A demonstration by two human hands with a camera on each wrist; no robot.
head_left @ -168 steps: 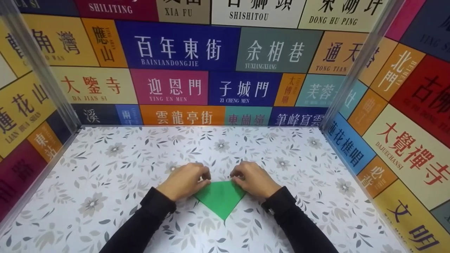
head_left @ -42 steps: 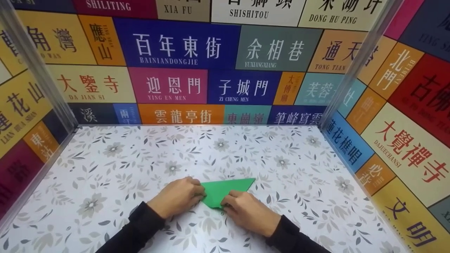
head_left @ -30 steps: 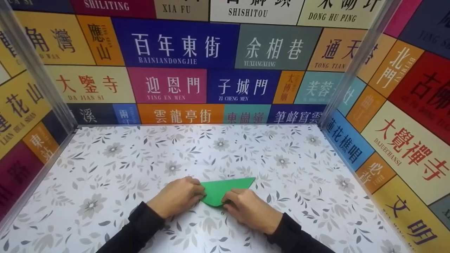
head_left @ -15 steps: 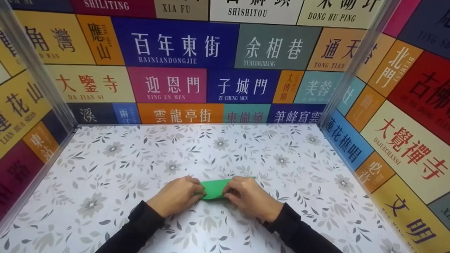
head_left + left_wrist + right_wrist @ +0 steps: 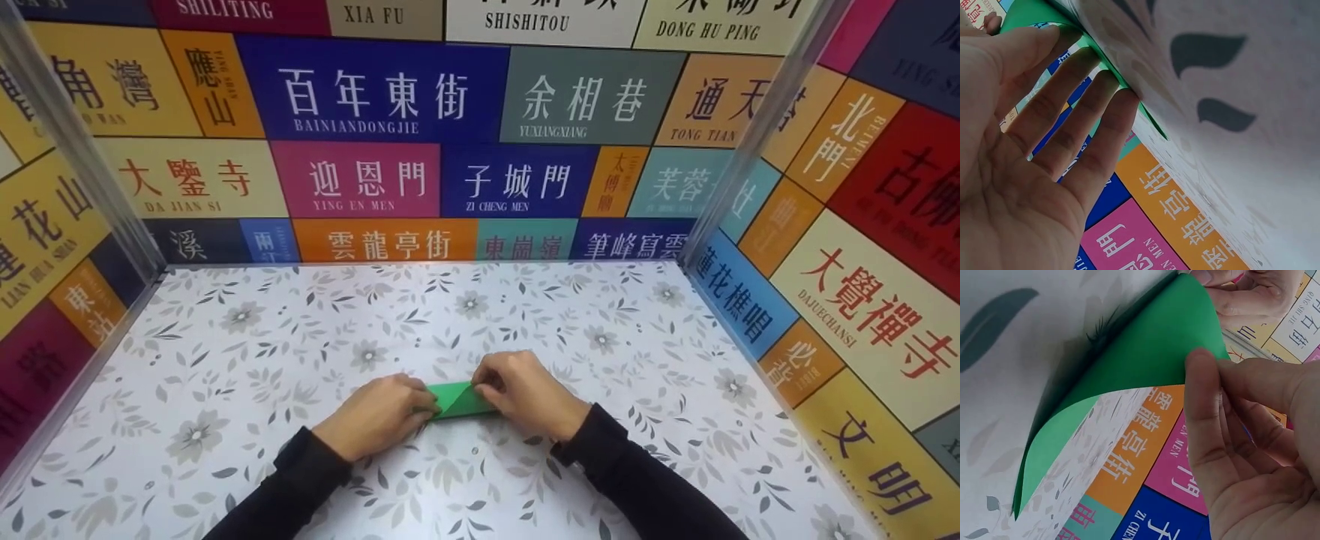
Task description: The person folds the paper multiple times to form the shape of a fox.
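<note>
A folded sheet of green paper [image 5: 466,405] lies between both hands near the middle of the table. My right hand [image 5: 529,394] pinches the raised corner of its flap between thumb and fingers; the right wrist view shows the paper [image 5: 1145,343] curving up from the table to that pinch. At the paper's left end, my left hand [image 5: 382,412] presses it with its fingertips. In the left wrist view the left hand's fingers [image 5: 1089,107] are mostly straight, their tips along the paper's edge. The left hand covers the paper's left corner.
A white table [image 5: 300,322] printed with grey flowers and leaves surrounds the paper. Behind it stands a wall [image 5: 375,90] of coloured panels with Chinese lettering, and similar side walls rise left and right. Clear strips [image 5: 720,187] run up the corners.
My right hand has carried the paper's lower corner up and away from the body, so the flap now folds over the upper edge. My left hand has stayed at the left end over the last second.
</note>
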